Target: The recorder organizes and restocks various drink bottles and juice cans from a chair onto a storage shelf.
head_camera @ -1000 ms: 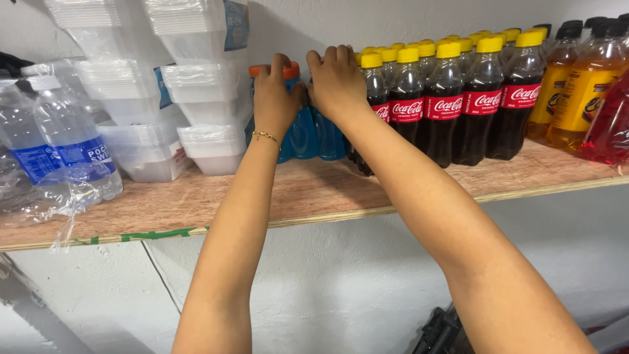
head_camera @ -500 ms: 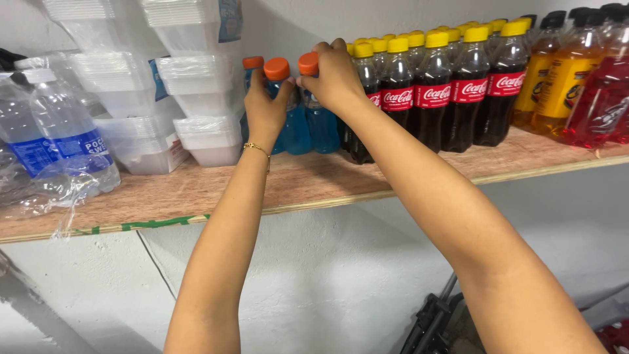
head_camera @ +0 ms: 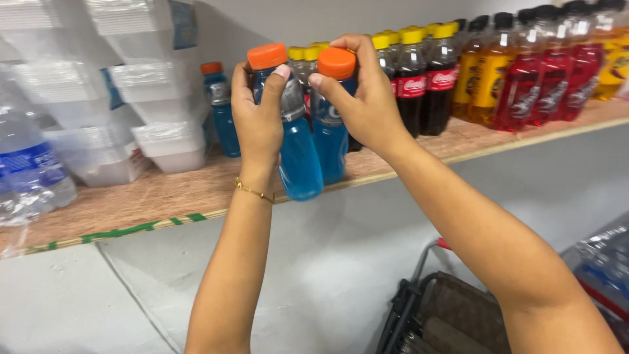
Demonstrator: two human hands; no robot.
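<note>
Left hand [head_camera: 259, 121] wrapped around the upper body of a blue drink bottle [head_camera: 296, 141], fingers curled over its grey label, thumb side toward the camera; the orange cap stands clear above the grip. A thin gold bracelet [head_camera: 255, 192] sits on that wrist. Right hand [head_camera: 367, 98] clasps a second blue bottle [head_camera: 331, 134] high up — fingertips rest on and just under its orange cap, palm behind the neck. Both bottles upright, side by side and touching or nearly so, held between the two hands in front of the shelf edge; the left bottle's base hangs just past the front lip of the wooden shelf [head_camera: 170, 196], not resting on it. Whether the right bottle's base touches the board cannot be told.

Outward from the hands: a third blue bottle with orange cap [head_camera: 219, 111] stands on the shelf, left of the held pair, next to stacks of clear plastic containers [head_camera: 151, 98]. Farther left, a water bottle with blue label [head_camera: 29, 164]. Directly behind the hands — dark cola bottles with yellow caps [head_camera: 413, 78]; right of them orange drinks [head_camera: 488, 72], then red drinks [head_camera: 544, 72], all in rows on the same board. Green tape [head_camera: 131, 229] marks the shelf's front edge. Below right, a dark cart frame [head_camera: 432, 314].
</note>
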